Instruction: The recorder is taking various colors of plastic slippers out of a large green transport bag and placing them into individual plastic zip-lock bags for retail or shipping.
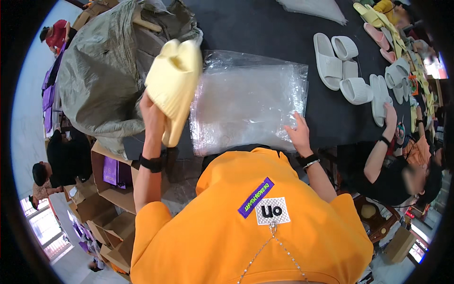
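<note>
Raised beside the grey-green sack, yellow slippers sit in the left hand, fingers closed around them; they look light, springy, best held mid-sole. The right hand spreads its fingers at slippery-looking clear bags.

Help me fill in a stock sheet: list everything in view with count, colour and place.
Slippers in hand: apparently one pair, pale yellow, left of centre
Plastic bags: uncounted stack, clear, table's near side
Plastic sheeting: count unclear, clear, top edge
Light grey slippers: several, table's right
Pink slippers: two, far right
Yellow slippers: several, far right
Table: one, dark, centre
Sack: one, grey-green, left
Cardboard boxes: several, brown, lower left
Other people: several, mixed clothing, both sides
Shirt: one, orange, bottom centre
Left hand: one, gripping the yellow pair
Right hand: one, on the bags
</note>
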The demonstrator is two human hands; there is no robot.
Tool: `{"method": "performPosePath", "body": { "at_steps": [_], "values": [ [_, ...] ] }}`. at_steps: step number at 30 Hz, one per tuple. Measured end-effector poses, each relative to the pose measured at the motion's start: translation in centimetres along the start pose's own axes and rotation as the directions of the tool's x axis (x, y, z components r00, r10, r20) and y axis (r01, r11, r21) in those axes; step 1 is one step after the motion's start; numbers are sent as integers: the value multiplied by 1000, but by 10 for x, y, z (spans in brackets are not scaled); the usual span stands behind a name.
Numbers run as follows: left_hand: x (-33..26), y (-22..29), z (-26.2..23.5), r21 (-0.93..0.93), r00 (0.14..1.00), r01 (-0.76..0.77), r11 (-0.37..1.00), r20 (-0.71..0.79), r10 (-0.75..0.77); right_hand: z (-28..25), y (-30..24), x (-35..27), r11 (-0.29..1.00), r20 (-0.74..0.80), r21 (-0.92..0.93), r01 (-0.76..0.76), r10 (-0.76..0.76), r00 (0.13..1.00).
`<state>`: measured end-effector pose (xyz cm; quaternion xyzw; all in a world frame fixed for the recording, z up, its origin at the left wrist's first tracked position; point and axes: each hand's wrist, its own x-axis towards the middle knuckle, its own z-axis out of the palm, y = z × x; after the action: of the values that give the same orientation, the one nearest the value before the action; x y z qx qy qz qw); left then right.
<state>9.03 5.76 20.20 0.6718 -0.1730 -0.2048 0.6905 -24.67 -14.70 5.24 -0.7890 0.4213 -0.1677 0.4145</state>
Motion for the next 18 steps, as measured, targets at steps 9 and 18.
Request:
{"method": "performPosePath", "body": {
  "at_steps": [9, 18],
  "values": [
    [-35, -129, 168, 583, 887, -406, 704, 438, 149, 38, 26, 0, 970, 181, 241, -34, -10, 983],
    [39, -196, 22, 926, 959, -218, 309, 144, 244, 19, 37, -11, 996, 45, 89, 19, -23, 999]
  ]
}}
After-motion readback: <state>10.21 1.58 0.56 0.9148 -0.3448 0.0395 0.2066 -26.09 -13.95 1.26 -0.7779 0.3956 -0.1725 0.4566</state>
